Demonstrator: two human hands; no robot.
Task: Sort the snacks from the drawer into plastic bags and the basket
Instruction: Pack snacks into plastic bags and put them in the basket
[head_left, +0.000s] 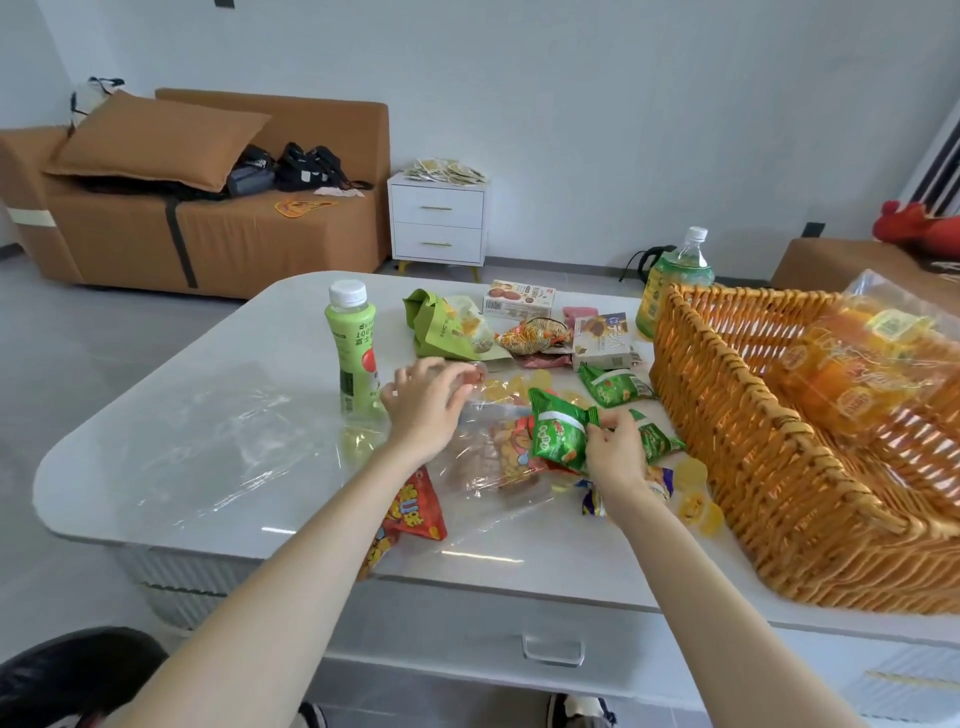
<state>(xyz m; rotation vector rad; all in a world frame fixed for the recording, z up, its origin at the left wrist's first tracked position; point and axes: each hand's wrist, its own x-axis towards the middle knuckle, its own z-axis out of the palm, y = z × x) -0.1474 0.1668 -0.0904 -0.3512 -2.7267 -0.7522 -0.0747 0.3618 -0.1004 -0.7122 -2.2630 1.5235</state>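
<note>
head view: mid-sort, bagging step. right hand (615, 447), centre-right of frame, has thumb and fingers closed in a pinch on the right edge of a green snack packet (558, 436), held just over the clear plastic bag (498, 467) that lies at frame centre on the table (208, 467). left hand (426, 400), left of centre, has fingers curled at the bag's upper-left rim and looks to be pinching the film to hold the mouth up; film is transparent, so the grip itself is hard to confirm. bag already has a yellow-orange pack in it. my read: next move is to feed the green packet into the mouth, which needs the left hand to hold the opening spread, since the film is floppy and may fold shut. more green packets (615, 387) lie right of centre, near the basket (727, 441) at frame right, which holds a bag of orange jelly cups (857, 364). loose jelly cups (696, 499) sit just beside the basket's near wall. drawer (553, 649), bottom centre, looks closed, so I judge what's left to sort is on the table
</note>
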